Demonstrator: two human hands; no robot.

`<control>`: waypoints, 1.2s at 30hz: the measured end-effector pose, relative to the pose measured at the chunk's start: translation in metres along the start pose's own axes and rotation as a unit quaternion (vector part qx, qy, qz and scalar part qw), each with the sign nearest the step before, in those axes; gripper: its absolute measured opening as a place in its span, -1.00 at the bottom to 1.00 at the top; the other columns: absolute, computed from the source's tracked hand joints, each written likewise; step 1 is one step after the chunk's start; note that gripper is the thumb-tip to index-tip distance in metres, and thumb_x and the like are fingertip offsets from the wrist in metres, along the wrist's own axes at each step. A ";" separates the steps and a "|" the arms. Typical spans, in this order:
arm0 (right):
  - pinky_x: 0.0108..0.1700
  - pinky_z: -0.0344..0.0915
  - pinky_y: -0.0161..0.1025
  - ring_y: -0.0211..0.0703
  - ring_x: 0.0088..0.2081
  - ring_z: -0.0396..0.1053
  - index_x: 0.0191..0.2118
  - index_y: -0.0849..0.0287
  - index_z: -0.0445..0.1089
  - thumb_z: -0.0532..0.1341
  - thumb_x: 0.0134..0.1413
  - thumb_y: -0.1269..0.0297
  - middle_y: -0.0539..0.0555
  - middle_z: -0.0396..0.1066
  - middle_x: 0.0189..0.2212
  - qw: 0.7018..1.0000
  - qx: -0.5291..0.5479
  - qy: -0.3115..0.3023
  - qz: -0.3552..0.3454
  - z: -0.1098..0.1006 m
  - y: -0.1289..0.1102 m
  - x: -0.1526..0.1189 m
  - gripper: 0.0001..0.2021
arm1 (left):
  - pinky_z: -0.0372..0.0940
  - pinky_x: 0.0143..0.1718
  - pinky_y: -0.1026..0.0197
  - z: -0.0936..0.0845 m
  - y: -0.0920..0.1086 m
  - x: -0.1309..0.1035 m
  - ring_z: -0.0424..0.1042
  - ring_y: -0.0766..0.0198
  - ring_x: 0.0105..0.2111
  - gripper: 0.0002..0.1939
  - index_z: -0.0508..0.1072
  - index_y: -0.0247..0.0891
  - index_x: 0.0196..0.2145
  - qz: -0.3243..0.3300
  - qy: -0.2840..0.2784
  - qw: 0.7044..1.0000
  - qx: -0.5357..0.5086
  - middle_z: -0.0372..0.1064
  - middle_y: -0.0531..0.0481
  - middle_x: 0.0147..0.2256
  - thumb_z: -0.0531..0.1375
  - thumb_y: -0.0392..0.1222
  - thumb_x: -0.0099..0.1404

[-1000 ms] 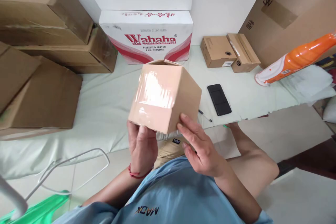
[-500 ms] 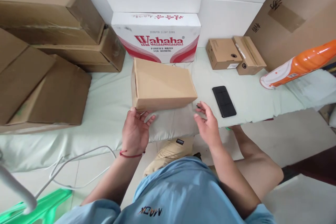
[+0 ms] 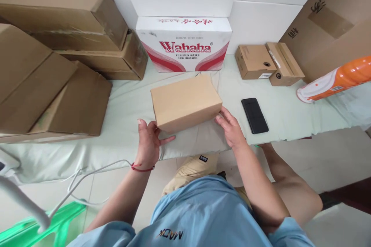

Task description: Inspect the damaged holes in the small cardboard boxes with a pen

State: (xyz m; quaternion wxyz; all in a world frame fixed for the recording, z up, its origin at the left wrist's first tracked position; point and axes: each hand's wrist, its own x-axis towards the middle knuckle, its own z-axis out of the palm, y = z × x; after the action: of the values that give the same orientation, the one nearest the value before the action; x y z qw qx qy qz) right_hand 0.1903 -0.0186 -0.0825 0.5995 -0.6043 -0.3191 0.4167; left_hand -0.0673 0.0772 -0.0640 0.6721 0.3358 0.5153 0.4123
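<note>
A plain tan cardboard box (image 3: 185, 102) sits at an angle on the pale green cloth, its right end turned away from me. At its near left corner is my left hand (image 3: 149, 141), thumb raised and fingers spread, some fingertips against or just under the corner. My right hand (image 3: 231, 128) touches the box's near right corner with its fingertips, fingers apart and not wrapped round it. A black phone (image 3: 255, 115) lies to the right of my right hand.
Behind stands a white and red Wahaha carton (image 3: 185, 50). Brown boxes (image 3: 84, 96) are stacked at the left. Two small boxes (image 3: 255, 61), an orange and white bottle (image 3: 336, 81) and a large carton (image 3: 333, 23) stand at the right. A white cable hangs at the front left.
The tan box has turned, its left end now nearer me. My right hand has come up against its right corner, and my left hand's thumb and fingers have spread wider.
</note>
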 end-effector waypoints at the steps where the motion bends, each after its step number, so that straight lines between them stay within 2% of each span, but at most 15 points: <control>1: 0.51 0.22 0.18 0.09 0.48 0.26 0.36 -0.03 0.45 0.38 0.25 -0.12 0.10 0.40 0.40 1.000 -0.022 0.001 -0.022 0.001 -0.004 -0.010 -0.37 | 0.62 -0.36 0.06 -0.001 0.002 0.001 0.51 -0.16 0.12 -0.11 0.57 -0.23 -0.05 -0.007 -0.004 1.000 0.009 0.51 -0.30 0.11 0.07 0.70 0.26; 5: 0.44 0.37 0.09 0.07 0.50 0.23 0.50 -0.12 0.26 0.22 0.48 0.14 0.10 0.24 0.50 0.976 -0.152 -0.006 -0.157 0.011 -0.035 -0.063 -0.44 | 0.62 -0.34 0.07 -0.001 0.005 0.002 0.58 -0.09 0.02 -0.40 0.58 -0.14 0.06 -0.022 0.006 1.000 -0.018 0.55 -0.20 0.14 0.30 0.39 0.32; 7: 0.48 0.31 0.15 0.06 0.48 0.26 0.56 -0.17 0.14 0.21 0.45 0.34 0.07 0.24 0.50 0.930 -0.257 0.001 -0.263 0.019 -0.053 -0.089 -0.33 | 0.62 -0.28 0.08 0.004 0.000 -0.002 0.63 0.03 -0.11 -0.55 0.57 -0.11 0.05 -0.053 -0.013 0.995 -0.078 0.61 -0.11 0.02 0.36 0.19 0.33; 11: 0.47 0.35 0.02 -0.01 0.41 0.32 0.57 0.11 0.13 0.21 0.34 0.54 0.17 0.39 0.40 0.846 -0.340 -0.016 -0.409 0.030 -0.071 -0.120 -0.26 | 0.60 -0.23 0.08 0.014 -0.017 -0.013 0.65 0.06 -0.23 -0.60 0.61 -0.19 -0.02 -0.138 -0.050 0.976 -0.160 0.66 -0.08 -0.17 0.33 0.14 0.37; 13: 0.46 0.37 0.00 -0.03 0.40 0.33 0.56 0.17 0.15 0.20 0.33 0.55 0.18 0.43 0.36 0.840 -0.339 -0.021 -0.422 0.029 -0.071 -0.125 -0.27 | 0.61 -0.19 0.07 0.017 -0.022 -0.017 0.67 0.03 -0.21 -0.58 0.63 -0.22 -0.03 -0.144 -0.046 0.974 -0.166 0.68 -0.10 -0.19 0.32 0.15 0.36; 18: 0.40 0.43 0.03 -0.03 0.33 0.42 0.52 0.03 0.22 0.20 0.30 0.59 0.13 0.47 0.31 0.863 -0.316 0.015 -0.395 0.019 -0.066 -0.129 -0.27 | 0.60 -0.15 0.14 0.016 -0.021 -0.017 0.67 0.10 -0.20 -0.63 0.64 -0.23 -0.06 -0.125 -0.029 0.975 -0.184 0.69 -0.05 -0.18 0.34 0.08 0.32; 20: 0.40 0.42 0.06 0.00 0.34 0.41 0.53 0.01 0.21 0.22 0.29 0.58 0.13 0.46 0.32 0.861 -0.325 0.035 -0.391 0.016 -0.068 -0.128 -0.25 | 0.60 -0.18 0.14 0.013 -0.020 -0.021 0.67 0.10 -0.20 -0.65 0.64 -0.24 -0.08 -0.130 -0.066 0.977 -0.157 0.69 -0.08 -0.16 0.37 0.07 0.33; 23: 0.41 0.42 0.11 0.05 0.39 0.36 0.56 0.01 0.15 0.22 0.29 0.54 0.12 0.46 0.33 0.845 -0.349 0.043 -0.402 0.013 -0.073 -0.123 -0.23 | 0.61 -0.14 0.02 0.010 -0.019 -0.030 0.68 -0.04 -0.14 -0.66 0.65 -0.25 -0.10 -0.144 -0.180 0.973 -0.022 0.68 -0.18 -0.10 0.46 0.01 0.27; 26: 0.41 0.43 0.11 0.04 0.41 0.35 0.56 -0.02 0.15 0.19 0.31 0.53 0.09 0.48 0.32 0.836 -0.349 0.004 -0.423 0.010 -0.078 -0.117 -0.24 | 0.60 -0.13 -0.01 0.010 -0.013 -0.038 0.63 -0.14 -0.04 -0.63 0.68 -0.22 -0.14 -0.005 -0.187 0.969 0.159 0.65 -0.21 -0.08 0.55 -0.06 0.13; 28: 0.41 0.43 0.14 0.07 0.42 0.33 0.55 -0.06 0.17 0.19 0.32 0.52 0.09 0.42 0.37 0.850 -0.323 -0.009 -0.416 0.004 -0.077 -0.115 -0.25 | 0.57 -0.04 0.02 0.012 -0.004 -0.043 0.55 -0.11 0.06 -0.59 0.67 -0.14 -0.13 0.107 -0.123 0.965 0.204 0.60 -0.14 -0.03 0.59 -0.09 0.06; 30: 0.35 0.48 0.18 0.12 0.42 0.31 0.51 -0.11 0.23 0.18 0.34 0.47 0.11 0.32 0.42 0.885 -0.269 0.036 -0.378 -0.008 -0.071 -0.113 -0.31 | 0.48 0.17 -0.01 0.018 0.009 -0.051 0.46 -0.06 0.16 -0.63 0.65 -0.08 -0.06 0.222 -0.054 0.953 0.198 0.51 -0.09 0.04 0.54 -0.10 0.17; 31: 0.28 0.54 0.17 0.12 0.40 0.34 0.48 -0.13 0.27 0.17 0.36 0.43 0.13 0.31 0.41 0.900 -0.243 0.082 -0.352 -0.016 -0.065 -0.110 -0.36 | 0.43 0.25 -0.07 0.023 0.017 -0.057 0.45 -0.03 0.17 -0.70 0.62 -0.07 -0.02 0.317 -0.017 0.928 0.195 0.49 -0.09 0.05 0.45 -0.11 0.29; 33: 0.07 0.62 0.07 0.07 0.23 0.46 0.36 -0.09 0.38 0.15 0.40 0.36 0.18 0.39 0.28 0.909 -0.237 0.179 -0.292 -0.036 -0.050 -0.098 -0.52 | 0.34 0.34 -0.22 0.036 0.037 -0.069 0.47 -0.03 0.18 -0.79 0.59 -0.09 0.02 0.506 0.005 0.838 0.204 0.51 -0.11 0.03 0.28 -0.20 0.45; 34: -0.05 0.61 -0.01 0.03 0.07 0.51 0.28 -0.03 0.43 0.16 0.41 0.32 0.19 0.46 0.15 0.902 -0.278 0.208 -0.256 -0.046 -0.042 -0.089 -0.60 | 0.38 0.29 -0.26 0.044 0.047 -0.075 0.51 -0.05 0.13 -0.79 0.58 -0.13 0.00 0.590 -0.022 0.776 0.222 0.55 -0.12 -0.03 0.25 -0.24 0.45; 36: -0.16 0.52 -0.08 -0.05 -0.19 0.49 0.12 0.12 0.51 0.20 0.37 0.26 0.21 0.50 -0.01 0.883 -0.411 0.175 -0.144 -0.061 -0.026 -0.068 -0.71 | 0.45 0.22 -0.22 0.060 0.066 -0.086 0.54 -0.06 0.15 -0.78 0.56 -0.21 -0.01 0.645 -0.135 0.684 0.312 0.61 -0.14 -0.07 0.22 -0.32 0.42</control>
State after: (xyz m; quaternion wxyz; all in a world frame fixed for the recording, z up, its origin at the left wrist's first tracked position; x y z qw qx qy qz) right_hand 0.2161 -0.1049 -0.0526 0.3973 -0.8068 -0.4350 0.0444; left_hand -0.0335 0.0273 0.0442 0.1585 0.8276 0.1745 0.5094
